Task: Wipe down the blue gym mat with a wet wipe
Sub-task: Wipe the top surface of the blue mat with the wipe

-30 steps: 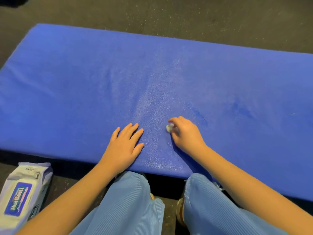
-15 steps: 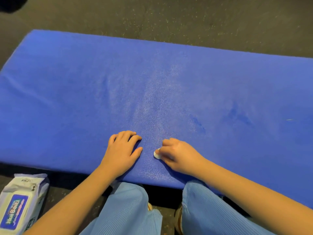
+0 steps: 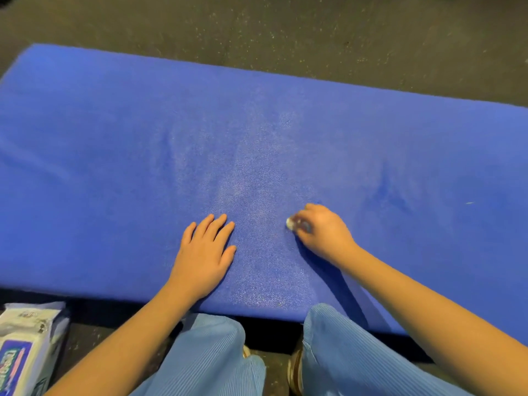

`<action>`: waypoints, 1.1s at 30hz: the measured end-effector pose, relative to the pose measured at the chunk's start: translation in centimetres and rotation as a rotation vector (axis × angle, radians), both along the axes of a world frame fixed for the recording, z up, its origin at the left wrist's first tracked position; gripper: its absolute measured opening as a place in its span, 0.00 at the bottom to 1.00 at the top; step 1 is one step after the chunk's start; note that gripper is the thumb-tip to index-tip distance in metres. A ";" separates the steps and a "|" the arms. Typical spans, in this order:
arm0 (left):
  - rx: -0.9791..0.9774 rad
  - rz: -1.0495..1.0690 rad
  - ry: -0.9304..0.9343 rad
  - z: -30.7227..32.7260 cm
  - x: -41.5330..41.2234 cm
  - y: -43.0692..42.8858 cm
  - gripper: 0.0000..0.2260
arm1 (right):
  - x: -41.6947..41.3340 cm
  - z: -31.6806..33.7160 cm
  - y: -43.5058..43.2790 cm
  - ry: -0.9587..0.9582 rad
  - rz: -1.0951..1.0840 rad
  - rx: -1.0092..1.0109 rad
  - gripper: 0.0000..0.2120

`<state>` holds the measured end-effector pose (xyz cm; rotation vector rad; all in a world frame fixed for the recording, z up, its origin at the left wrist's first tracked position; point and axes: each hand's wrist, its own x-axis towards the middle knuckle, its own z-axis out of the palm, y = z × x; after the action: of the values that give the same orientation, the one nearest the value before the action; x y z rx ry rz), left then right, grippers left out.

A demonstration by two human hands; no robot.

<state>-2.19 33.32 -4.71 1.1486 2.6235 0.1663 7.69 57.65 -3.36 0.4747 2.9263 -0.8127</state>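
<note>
Right hand (image 3: 323,232) pinches a balled-up wipe (image 3: 291,223) on the mat (image 3: 114,167); left hand (image 3: 204,252) lies flat. Such a tiny wad risks leaving patches unwiped.

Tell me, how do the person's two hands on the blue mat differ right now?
The left hand lies flat with straight fingers; the right hand has its fingers curled. The left hand holds nothing; the right hand grips a small wadded white wipe. Both rest on the blue mat, near its front edge.
</note>
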 end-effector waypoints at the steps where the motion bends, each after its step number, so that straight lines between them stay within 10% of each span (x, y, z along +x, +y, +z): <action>1: 0.003 -0.004 0.009 0.0 0.0 0.0 0.24 | -0.6 -0.5 0.4 0.023 -0.138 0.011 0.07; 10: -0.007 -0.003 0.000 -0.1 0.0 0.0 0.24 | 0.8 0.3 -1.3 0.056 0.260 0.042 0.06; 15: 0.022 -0.009 -0.034 -0.4 -0.7 0.1 0.23 | -3.5 -2.2 1.3 0.040 -0.215 0.128 0.13; 21: 0.040 0.008 -0.076 -1.2 -3.3 2.6 0.28 | -2.1 -0.7 -1.7 0.014 0.231 -0.012 0.12; 27: -0.035 -0.016 -0.051 -2.1 -3.0 2.5 0.28 | -5.5 -3.8 2.5 0.122 -0.301 0.088 0.12; 33: -0.070 -0.035 -0.034 -2.1 -3.2 2.8 0.26 | -5.4 -3.3 0.4 0.029 0.234 -0.031 0.11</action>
<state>-5.36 36.09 -6.78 1.1568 2.5572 0.0862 2.33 58.03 -6.69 0.1153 2.9150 -0.8372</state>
